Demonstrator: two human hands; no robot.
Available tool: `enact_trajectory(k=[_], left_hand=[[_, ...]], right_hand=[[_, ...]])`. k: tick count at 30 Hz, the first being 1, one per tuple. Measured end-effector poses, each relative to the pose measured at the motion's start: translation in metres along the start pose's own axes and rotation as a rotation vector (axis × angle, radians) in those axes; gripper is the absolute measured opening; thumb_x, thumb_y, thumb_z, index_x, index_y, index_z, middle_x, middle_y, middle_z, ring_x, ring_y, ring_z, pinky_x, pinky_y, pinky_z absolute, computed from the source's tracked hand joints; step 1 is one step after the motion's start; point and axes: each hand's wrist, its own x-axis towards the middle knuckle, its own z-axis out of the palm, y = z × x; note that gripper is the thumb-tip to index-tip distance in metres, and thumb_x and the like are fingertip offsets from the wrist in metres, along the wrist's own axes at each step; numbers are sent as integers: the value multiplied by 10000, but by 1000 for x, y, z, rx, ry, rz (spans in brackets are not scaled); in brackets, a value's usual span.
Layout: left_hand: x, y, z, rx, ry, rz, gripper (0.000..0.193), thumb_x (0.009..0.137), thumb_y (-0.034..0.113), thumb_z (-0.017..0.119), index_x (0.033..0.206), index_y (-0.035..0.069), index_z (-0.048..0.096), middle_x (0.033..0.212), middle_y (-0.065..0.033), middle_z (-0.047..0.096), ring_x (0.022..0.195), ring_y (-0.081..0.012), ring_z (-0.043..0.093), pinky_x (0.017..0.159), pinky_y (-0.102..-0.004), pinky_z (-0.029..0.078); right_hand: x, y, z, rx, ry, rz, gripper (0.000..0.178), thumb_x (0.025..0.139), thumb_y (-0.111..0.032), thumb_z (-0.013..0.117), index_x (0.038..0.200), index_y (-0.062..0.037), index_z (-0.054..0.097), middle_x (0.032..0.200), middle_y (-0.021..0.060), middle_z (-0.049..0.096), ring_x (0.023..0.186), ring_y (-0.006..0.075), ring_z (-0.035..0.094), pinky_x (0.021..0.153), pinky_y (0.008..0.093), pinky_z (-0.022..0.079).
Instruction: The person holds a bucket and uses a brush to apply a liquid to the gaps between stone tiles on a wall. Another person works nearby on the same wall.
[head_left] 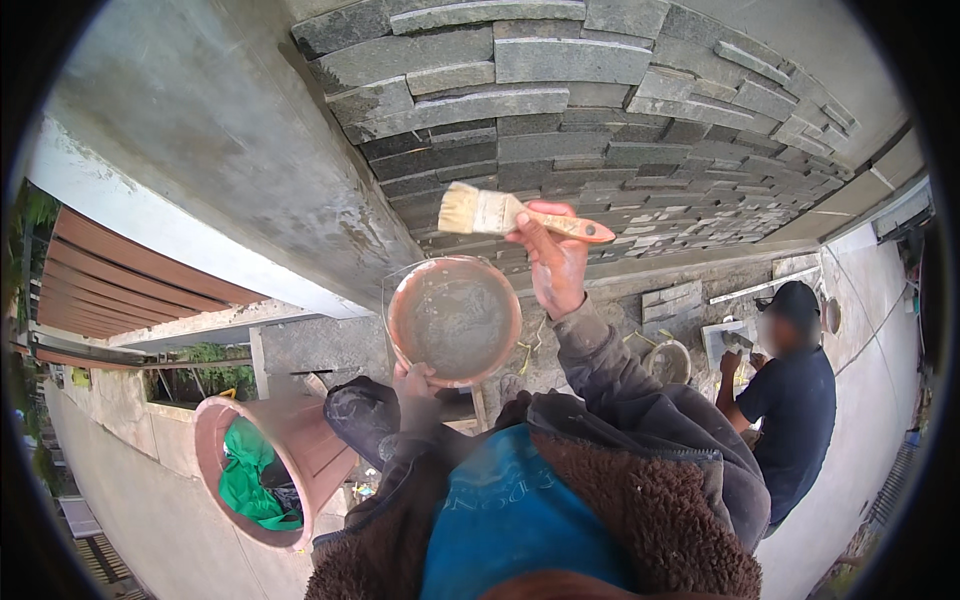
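In my right hand (557, 265) is a paintbrush (500, 212), held level by its orange wooden handle. Its pale, crusted bristles point left, in front of the wall of stacked grey stone strips (570, 60); I see no contact between them. My left hand (412, 382) grips the near rim of an orange-brown bucket (402, 310) at its lower left. Grey, cement-like slurry (455, 318) fills the bucket's inside, and a thin wire handle rests at its left side. The bucket sits below and left of the brush.
A plastered pillar (230, 120) rises at left. Below it a tipped pink bin (325, 455) holds green plastic (250, 470). At right a person in a dark shirt (805, 410) works over a tile, near another bucket (668, 363) and stacked stone pieces (672, 305).
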Motion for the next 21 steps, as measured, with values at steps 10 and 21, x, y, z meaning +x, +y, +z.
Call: enact_trajectory(k=[10,21], left_hand=[[-5,-1,-32,38,-31,-1,474,753,-93,510,1213,22,507,1055,-166,613,893,-336,708,756,-520,671],[-23,19,-8,117,127,-20,328,763,-72,523,1057,64,573,812,-83,634,546,-165,606,408,-282,488]], right_hand=[[126,36,126,-453,11,-1146,172,819,-69,874,947,-86,760,1183,109,553,942,182,674,777,302,590],[146,17,67,-560,237,-1327,208,845,-39,855,993,-125,737,1254,98,476,1082,205,620,859,307,590]])
